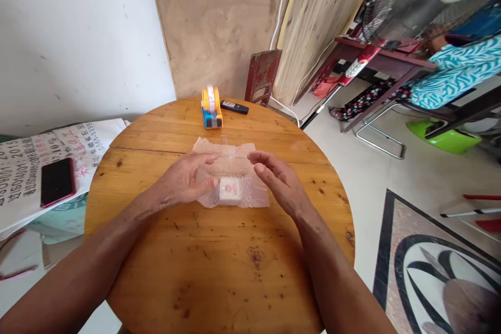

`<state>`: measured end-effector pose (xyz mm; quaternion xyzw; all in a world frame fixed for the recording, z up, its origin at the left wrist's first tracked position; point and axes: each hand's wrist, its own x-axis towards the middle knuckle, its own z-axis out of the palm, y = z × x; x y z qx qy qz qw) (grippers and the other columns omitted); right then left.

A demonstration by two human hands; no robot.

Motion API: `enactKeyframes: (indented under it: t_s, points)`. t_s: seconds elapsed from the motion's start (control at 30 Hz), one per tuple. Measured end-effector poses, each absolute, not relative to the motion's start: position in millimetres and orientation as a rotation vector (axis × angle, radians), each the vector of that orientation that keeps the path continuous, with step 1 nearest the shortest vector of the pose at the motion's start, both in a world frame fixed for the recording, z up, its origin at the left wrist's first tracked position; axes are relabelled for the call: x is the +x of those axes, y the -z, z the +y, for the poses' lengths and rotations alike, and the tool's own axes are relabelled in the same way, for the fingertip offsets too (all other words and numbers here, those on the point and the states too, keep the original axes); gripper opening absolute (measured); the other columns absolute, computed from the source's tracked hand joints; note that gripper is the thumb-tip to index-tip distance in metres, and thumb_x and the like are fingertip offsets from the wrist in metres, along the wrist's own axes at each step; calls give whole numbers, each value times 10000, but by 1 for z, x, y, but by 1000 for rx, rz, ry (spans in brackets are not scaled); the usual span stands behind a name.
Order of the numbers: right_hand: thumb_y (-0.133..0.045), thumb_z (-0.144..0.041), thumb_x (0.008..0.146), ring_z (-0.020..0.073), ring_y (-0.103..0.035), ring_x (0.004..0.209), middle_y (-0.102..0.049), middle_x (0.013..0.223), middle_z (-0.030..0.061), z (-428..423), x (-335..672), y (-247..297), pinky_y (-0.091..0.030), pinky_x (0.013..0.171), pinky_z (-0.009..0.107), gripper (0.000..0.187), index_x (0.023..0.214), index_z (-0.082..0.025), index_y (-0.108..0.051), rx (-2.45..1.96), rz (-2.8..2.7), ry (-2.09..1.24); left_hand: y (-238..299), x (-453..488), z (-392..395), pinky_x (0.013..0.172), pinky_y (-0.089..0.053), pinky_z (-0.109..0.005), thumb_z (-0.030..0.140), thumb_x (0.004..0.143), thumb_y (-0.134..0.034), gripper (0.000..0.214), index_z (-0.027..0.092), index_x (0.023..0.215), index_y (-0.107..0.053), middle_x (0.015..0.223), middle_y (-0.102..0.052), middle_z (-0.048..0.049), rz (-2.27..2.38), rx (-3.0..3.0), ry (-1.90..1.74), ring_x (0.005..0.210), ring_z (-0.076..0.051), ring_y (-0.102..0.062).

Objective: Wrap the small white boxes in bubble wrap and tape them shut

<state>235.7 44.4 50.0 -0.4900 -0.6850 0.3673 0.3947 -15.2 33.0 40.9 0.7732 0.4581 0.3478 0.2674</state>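
A sheet of clear bubble wrap point(230, 154) lies on the round wooden table point(219, 261), with a small white box with a pink print point(230, 189) on its near part. My left hand point(183, 180) rests on the left edge of the wrap, fingers spread, thumb tip touching the box's left side. My right hand point(276, 177) hovers just right of the box, fingers stretched out and apart, holding nothing.
An orange and blue tape dispenser point(211, 107) and a black remote point(234, 107) sit at the table's far edge. A phone in a red case point(57, 181) lies on printed sacks at the left. A red chair point(262, 75) stands behind; a seated person point(454, 70) and a fan are at the right.
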Motion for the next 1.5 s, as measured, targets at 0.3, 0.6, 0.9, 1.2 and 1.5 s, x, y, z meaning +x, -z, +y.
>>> enactKeyframes:
  t_s: [0.3,0.6,0.9,1.2,1.5]
  points:
    - [-483,-583,927,167,-646,717,-690,753,44,37,250,-71,-491,747,306,478,955,-141,-663,-832,-2033,-1994,-57,-36,31,764,-508,-322,546,976,-344,515,162,1149,-640,677,-687,-29,831,1695,-555,720,-193,-666]
    - [-680,-472,808,118,-508,622,-603,743,-9,40,242,-57,-413,573,243,296,893,-192,-636,-1155,-1946,-1220,-49,-22,33,645,-502,-286,428,820,-627,257,195,918,-673,816,-685,-42,989,1806,-659,741,-191,-637]
    - [-706,-294,775,270,-606,1094,-662,1199,101,39,226,-30,-461,944,425,503,1255,-224,-573,-1013,-2404,-705,-19,-10,36,1151,-273,-525,429,674,-773,1103,189,1545,-141,1544,-343,-192,1079,2251,-439,1429,-363,-310]
    - [-653,-291,761,268,-657,924,-700,1120,96,44,310,-59,-518,810,416,458,1212,-216,-620,-1606,-2131,-309,-18,-9,39,1179,-209,-544,530,628,-784,1188,151,1546,-133,1594,-209,-226,1020,2387,-233,1470,-408,-188]
    - [-625,-369,830,276,-664,936,-693,1065,112,-3,309,-59,-543,747,414,420,1223,-222,-620,-1612,-1967,-307,-16,-13,41,1177,-203,-537,601,614,-776,1187,147,1539,-186,1581,-247,-224,938,2410,-238,1466,-413,-193]
